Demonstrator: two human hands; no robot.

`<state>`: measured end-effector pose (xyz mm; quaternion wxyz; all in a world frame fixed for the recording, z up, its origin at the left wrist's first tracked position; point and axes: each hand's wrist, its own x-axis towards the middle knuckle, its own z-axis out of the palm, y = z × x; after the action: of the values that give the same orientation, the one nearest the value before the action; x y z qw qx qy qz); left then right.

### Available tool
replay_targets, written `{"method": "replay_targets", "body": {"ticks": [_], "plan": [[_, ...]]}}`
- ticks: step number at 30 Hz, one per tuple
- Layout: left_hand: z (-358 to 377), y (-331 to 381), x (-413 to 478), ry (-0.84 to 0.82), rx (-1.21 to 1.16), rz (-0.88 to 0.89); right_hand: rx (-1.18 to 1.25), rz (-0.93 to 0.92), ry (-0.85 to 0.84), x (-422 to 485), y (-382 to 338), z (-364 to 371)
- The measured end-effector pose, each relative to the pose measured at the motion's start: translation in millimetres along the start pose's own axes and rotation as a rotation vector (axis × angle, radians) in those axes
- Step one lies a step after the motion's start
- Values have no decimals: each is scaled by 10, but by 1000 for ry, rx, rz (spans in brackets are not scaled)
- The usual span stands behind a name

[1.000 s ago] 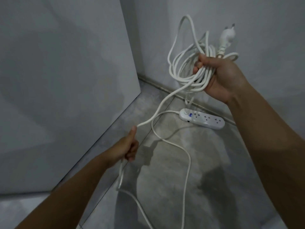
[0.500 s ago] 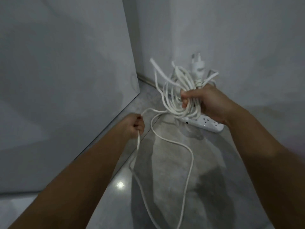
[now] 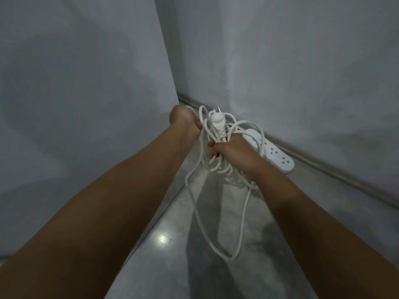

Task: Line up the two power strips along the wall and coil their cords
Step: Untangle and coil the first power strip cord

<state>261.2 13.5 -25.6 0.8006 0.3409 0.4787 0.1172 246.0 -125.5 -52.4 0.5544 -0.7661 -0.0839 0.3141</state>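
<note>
One white power strip [image 3: 278, 155] lies on the grey floor against the base of the right wall. My right hand [image 3: 232, 151] grips a bundle of loops of its white cord [image 3: 218, 167], with the white plug [image 3: 218, 124] sticking up above the fist. My left hand [image 3: 185, 120] is closed on a strand of the same cord just left of the bundle. A long slack loop [image 3: 239, 234] hangs from the bundle down to the floor. Only this one strip is in view.
A pale panel or wall [image 3: 86, 93] stands on the left and meets the right wall [image 3: 302, 61] in a corner behind my hands. A skirting strip [image 3: 336, 175] runs along the foot of the right wall. The glossy floor [image 3: 162, 238] reflects a light spot.
My left hand has travelled up and forward along the cord to the bundle. My right hand has lowered the coil toward the power strip. The loose cord on the floor has shortened.
</note>
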Motion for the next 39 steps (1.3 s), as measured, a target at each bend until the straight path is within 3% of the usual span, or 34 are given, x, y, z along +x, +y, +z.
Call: {"method": "replay_targets", "body": {"ticks": [8,13,19,23,26,28,32,36,39], "plan": [[-47,59,-121,105,-21,40,180,27,-144,-36,28,-28],[-48,-24,-214,171,-65,41,86,-29,-144,-33,-54,3],[-121,79,-303,-76,2,42,130,69,-90,-13,-44,22],[-449,82,-345,-98,569,274,347,82,-20,58,-97,-41],[-836,-391,-624,-161,766,402,442,9,39,111,-263,-173],[-1052,-801,-835,-318,863,370,506,-49,64,125,-413,-253],[-1154,-1386,-1163,-642,895,120,634,-93,43,90,-613,-336],[-1188,-1797,-1211,-679,836,17,669,-111,8,5,-698,-409],[-1316,-1847,-998,-668,972,178,749,-100,-44,-41,-741,-527]]}}
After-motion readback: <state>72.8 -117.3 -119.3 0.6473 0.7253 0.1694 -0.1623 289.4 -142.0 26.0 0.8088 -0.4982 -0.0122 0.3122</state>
